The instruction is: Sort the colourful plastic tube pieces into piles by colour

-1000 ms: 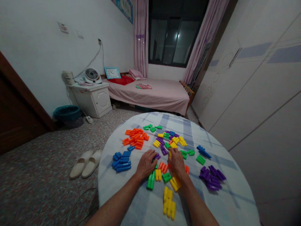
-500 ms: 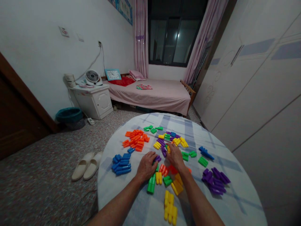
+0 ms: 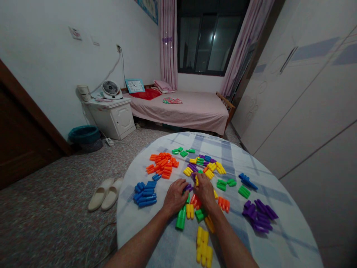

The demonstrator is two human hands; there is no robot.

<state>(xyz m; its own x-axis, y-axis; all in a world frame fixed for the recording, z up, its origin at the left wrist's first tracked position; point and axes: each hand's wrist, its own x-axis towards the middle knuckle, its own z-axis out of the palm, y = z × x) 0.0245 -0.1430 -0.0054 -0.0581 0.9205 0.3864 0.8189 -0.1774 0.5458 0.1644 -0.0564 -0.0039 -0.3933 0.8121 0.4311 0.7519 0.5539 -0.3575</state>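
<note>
My left hand [image 3: 175,196] rests low over the table with curled fingers, its fingertips closed on a small purple plastic block [image 3: 188,187]. To its right, my right hand [image 3: 205,189] pinches a yellow plastic block [image 3: 196,181] between thumb and fingers, close to the purple one. Below my left hand lies a long green block piece [image 3: 180,219], with a small yellow block [image 3: 190,211] beside it. Orange blocks [image 3: 224,204] lie by my right wrist, and other pieces are partly hidden under that forearm. Nearer me sits a joined yellow piece [image 3: 203,246].
Loose blocks lie in colour groups on the round table's checked cloth [image 3: 290,227]: orange [image 3: 163,164], blue [image 3: 145,193] and purple [image 3: 259,216]. Mixed blocks [image 3: 206,160] lie beyond my hands. Slippers [image 3: 104,195] are on the floor; a bed [image 3: 184,111] stands behind.
My right hand has moved left, toward my left hand, with the yellow block. Orange blocks beside my right wrist now show more fully. My left hand stays nearly still; the view shifts slightly.
</note>
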